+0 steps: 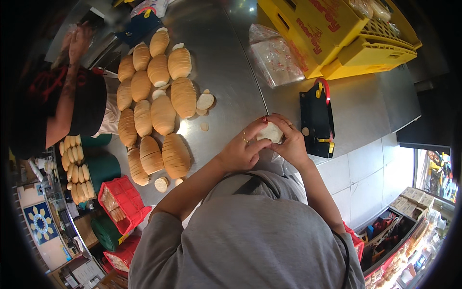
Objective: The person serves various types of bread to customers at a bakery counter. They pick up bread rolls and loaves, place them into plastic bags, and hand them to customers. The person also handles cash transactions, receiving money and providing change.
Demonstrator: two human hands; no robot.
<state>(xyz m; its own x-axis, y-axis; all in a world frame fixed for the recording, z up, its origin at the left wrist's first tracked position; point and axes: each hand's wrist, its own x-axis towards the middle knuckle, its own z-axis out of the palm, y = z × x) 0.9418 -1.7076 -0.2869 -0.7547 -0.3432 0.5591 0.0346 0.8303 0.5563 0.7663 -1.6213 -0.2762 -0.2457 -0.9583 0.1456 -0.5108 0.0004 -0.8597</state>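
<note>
Both my hands are close in front of my body at the steel table's near edge, curled around bread (270, 132) whose pale, round cut face points up. My left hand (248, 147) grips it from the left, with rings on the fingers. From the other side, my right hand (291, 144) closes on the same bread. Clear plastic shows just under the hands. To the left lie several sliced loaves (162, 114) in rows, golden-brown with pale ends. Loose bread end slices (205, 101) rest beside them. A dark tape bag sealer (316, 123) with a red curved top stands right of my right hand.
Yellow plastic crates (346, 43) stand at the far right, beside a stack of clear plastic bags (276, 60). Another dark sealer (139, 28) is at the far left. A co-worker (67, 101) works at the left. Red crates (122, 204) with bread stand below the table's left edge.
</note>
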